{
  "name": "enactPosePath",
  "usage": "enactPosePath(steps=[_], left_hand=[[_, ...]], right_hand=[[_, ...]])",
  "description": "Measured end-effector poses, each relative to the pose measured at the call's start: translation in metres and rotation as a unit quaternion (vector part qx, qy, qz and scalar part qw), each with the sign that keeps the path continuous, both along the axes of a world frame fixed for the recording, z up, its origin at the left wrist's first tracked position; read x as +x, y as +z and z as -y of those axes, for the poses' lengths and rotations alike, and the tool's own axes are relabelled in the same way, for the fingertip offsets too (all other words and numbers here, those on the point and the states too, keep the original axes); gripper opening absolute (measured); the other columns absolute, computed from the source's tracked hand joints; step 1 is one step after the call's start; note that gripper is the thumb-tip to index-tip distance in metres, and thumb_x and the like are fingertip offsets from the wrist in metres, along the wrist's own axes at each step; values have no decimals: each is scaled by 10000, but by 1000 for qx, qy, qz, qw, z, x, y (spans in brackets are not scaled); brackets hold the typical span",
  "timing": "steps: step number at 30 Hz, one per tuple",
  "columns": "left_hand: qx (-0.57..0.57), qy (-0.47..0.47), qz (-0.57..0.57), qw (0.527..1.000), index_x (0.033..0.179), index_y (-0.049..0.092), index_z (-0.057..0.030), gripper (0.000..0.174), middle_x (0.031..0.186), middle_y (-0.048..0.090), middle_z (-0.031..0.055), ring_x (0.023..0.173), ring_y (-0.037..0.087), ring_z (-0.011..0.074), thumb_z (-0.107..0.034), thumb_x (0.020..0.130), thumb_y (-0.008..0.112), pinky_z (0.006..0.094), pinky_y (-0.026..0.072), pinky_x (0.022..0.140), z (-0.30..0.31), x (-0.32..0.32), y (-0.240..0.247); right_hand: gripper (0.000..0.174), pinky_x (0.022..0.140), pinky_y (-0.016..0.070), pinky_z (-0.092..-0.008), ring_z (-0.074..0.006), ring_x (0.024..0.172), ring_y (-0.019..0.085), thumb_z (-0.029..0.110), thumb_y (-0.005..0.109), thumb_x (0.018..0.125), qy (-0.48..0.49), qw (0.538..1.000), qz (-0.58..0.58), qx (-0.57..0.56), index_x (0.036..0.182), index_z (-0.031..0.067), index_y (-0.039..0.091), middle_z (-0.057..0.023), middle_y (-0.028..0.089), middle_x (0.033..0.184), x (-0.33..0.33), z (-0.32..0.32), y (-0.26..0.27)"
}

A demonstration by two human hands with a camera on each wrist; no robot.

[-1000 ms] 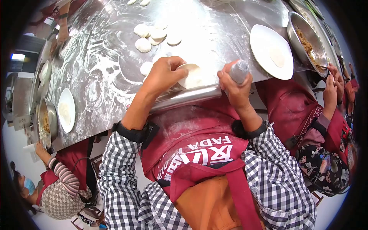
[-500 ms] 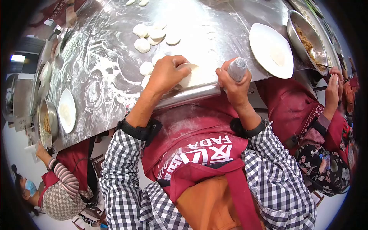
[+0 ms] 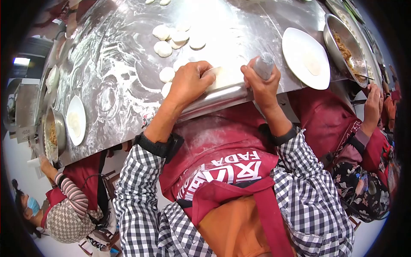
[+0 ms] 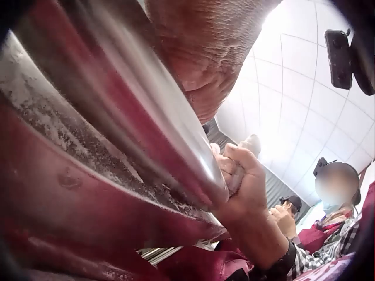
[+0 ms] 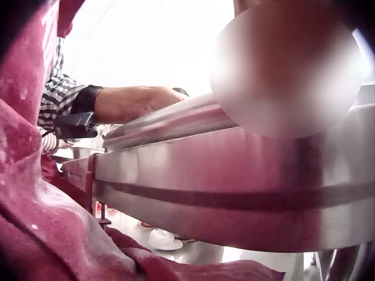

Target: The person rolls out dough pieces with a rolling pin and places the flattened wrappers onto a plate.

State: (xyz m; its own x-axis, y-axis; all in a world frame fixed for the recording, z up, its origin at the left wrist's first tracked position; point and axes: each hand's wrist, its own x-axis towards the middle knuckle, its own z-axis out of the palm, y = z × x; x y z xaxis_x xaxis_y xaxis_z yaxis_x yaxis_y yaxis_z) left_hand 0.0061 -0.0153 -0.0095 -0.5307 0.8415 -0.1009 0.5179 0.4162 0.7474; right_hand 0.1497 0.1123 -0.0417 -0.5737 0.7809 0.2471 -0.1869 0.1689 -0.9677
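Observation:
My left hand [image 3: 192,83] pinches the near-left edge of a thin white dough wrapper [image 3: 221,78] between thumb and bent fingers. To its right, my right hand [image 3: 263,83] grips a grey, floury rolling pin [image 3: 264,64], whose rounded end rises above the fist. A polished steel cylinder [image 3: 214,99] lies along the near table edge, between my wrists, with its right end beside my right hand. In the left wrist view, that cylinder [image 4: 146,111] fills the foreground and the right fist [image 4: 243,172] appears beyond its end. Several white dough pieces [image 3: 162,49] lie beyond my left hand.
The steel table [image 3: 115,73] is streaked with flour. At right stand a white plate [image 3: 295,55] bearing one wrapper and a metal bowl [image 3: 330,32] of brown filling, beside another person's hand [image 3: 373,103]. At left are another plate [image 3: 81,128] and bowl [image 3: 60,137].
My right hand and the rolling pin's end have moved slightly away from me. My left hand has shifted a little right, still pinching the wrapper. The neighbour's hands at right have changed position.

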Motion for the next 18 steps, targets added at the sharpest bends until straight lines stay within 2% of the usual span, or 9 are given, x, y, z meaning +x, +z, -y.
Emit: enactPosePath(steps=[1,4,7,13,16,18], left_hand=[[-13,-3,1,1000,848,653,6,224,675,636,124,615,604,202,-180,750,574,316,463,610,-1,0,1],[21,-6,100,995,852,645,25,228,679,634,111,617,588,160,-168,746,592,292,457,598,0,-2,-4],[47,0,117,992,855,639,40,231,679,630,99,624,572,129,-159,743,604,272,452,592,-1,-3,-3],[38,4,60,997,871,646,23,240,697,642,111,620,594,159,-181,748,615,289,466,612,-1,-3,-3],[-8,-12,39,999,889,623,39,169,741,625,35,660,545,70,-94,789,598,219,431,599,-3,-1,0],[11,-2,62,998,875,638,26,214,723,640,89,641,581,134,-156,768,606,270,457,612,-3,-2,-6]], right_hand=[[185,549,443,-260,-93,570,538,97,697,690,2,1000,-9,-10,750,20,540,-21,561,617,5,3,0],[178,548,440,-256,-89,575,539,94,697,694,8,1000,-12,-18,756,24,546,-18,566,624,7,4,-1],[180,549,437,-255,-85,577,533,95,696,695,14,1000,-6,-6,754,24,541,-15,563,626,-7,-5,-1],[180,547,430,-251,-84,575,524,81,694,698,-3,1000,-14,21,743,25,530,-12,555,623,-15,-8,-1],[172,552,431,-248,-83,580,526,67,694,702,9,1000,-18,-12,746,27,532,-11,557,626,6,4,-3],[168,555,432,-246,-82,584,529,60,693,704,14,999,-27,-29,752,29,536,-11,559,629,15,9,-2]])
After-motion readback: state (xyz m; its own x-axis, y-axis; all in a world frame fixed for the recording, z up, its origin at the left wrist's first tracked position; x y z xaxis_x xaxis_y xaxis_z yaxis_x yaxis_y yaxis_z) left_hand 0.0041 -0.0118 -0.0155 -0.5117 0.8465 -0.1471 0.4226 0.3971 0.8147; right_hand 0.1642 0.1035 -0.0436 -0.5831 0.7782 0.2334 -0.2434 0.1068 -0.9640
